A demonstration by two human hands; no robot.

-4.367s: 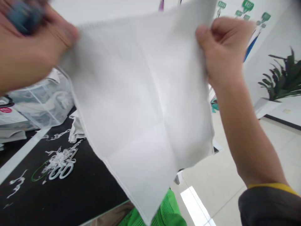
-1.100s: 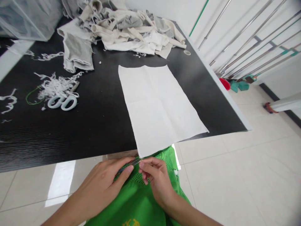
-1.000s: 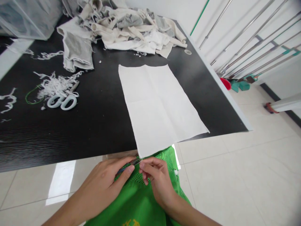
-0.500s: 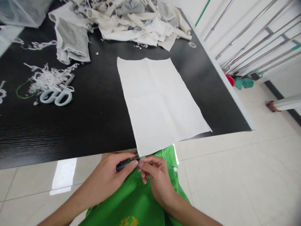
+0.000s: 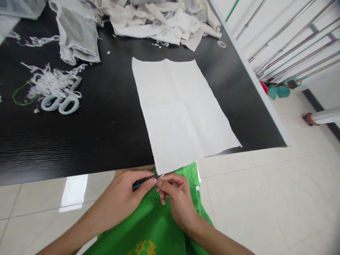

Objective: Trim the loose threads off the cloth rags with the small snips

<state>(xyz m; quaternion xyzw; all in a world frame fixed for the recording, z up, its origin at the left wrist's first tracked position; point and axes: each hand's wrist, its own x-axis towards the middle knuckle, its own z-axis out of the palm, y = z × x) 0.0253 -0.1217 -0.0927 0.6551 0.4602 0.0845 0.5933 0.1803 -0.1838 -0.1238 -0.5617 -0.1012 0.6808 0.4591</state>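
A white rectangular cloth (image 5: pixel 180 113) lies spread on the black table, its near left corner reaching past the front edge. My left hand (image 5: pixel 129 193) is closed around a small dark-handled tool (image 5: pixel 137 184) with a slim metal tip; its exact kind is mostly hidden by the fingers. The tip is right at that cloth corner. Beside it, my right hand (image 5: pixel 177 200) is pinched, thumb against forefinger, close to the tip and the corner. What lies in the pinch is too small to make out. Both hands are above the green garment (image 5: pixel 159 226).
On the black table (image 5: pixel 111 141) lie white-handled scissors (image 5: pixel 68 105) under white thread scraps (image 5: pixel 50 83), and a folded grey cloth (image 5: pixel 77 35). A heap of cloths (image 5: pixel 164 21) covers the back. Metal poles (image 5: pixel 289 46) lean on the wall to the right.
The view has shifted slightly, so the table items appear a little higher. Both hands stay at the cloth corner in nearly the same pose, and slightly more of the metal tip shows.
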